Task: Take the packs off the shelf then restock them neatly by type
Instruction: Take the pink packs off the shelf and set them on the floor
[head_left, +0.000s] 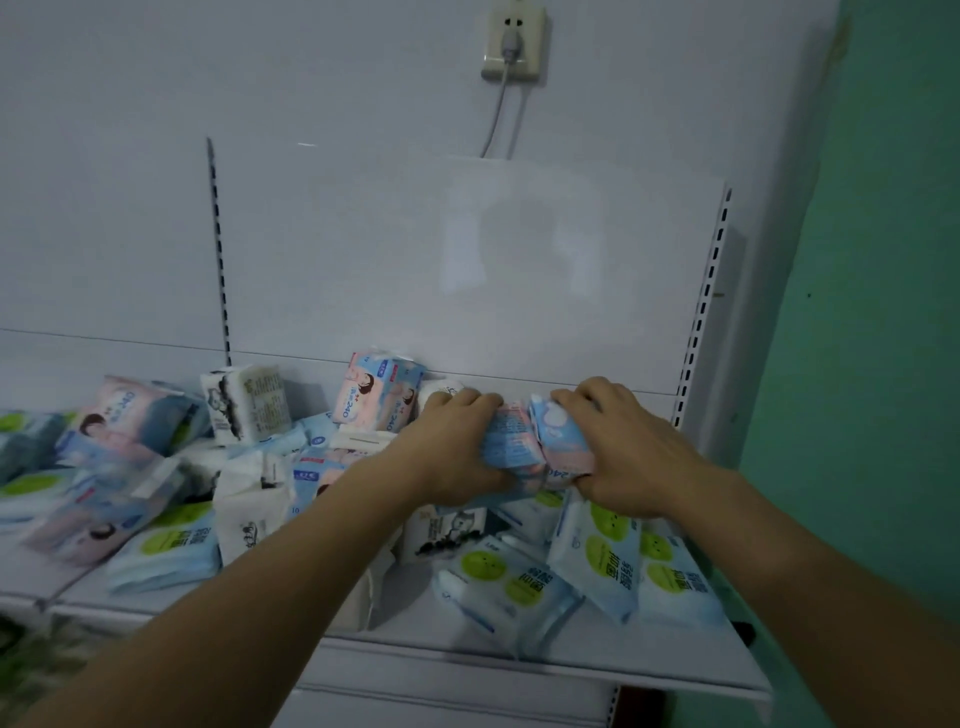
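Observation:
Mixed packs lie jumbled on a white shelf (582, 657). My left hand (447, 447) and my right hand (631, 449) together grip a bundle of pink-and-blue packs (535, 447) near the shelf's back right, lifted slightly above the pile. Another pink-and-blue pack (376, 395) leans against the back panel. Blue-and-white packs with green circles (597, 561) lie under and in front of my hands. White packs with black print (247, 402) stand further left.
The shelf's white back panel (467, 260) rises behind the packs, with slotted uprights on both sides. A wall socket (514, 44) with a plugged cable sits above. A green wall (883, 312) closes the right side. More packs (104, 467) crowd the left of the shelf.

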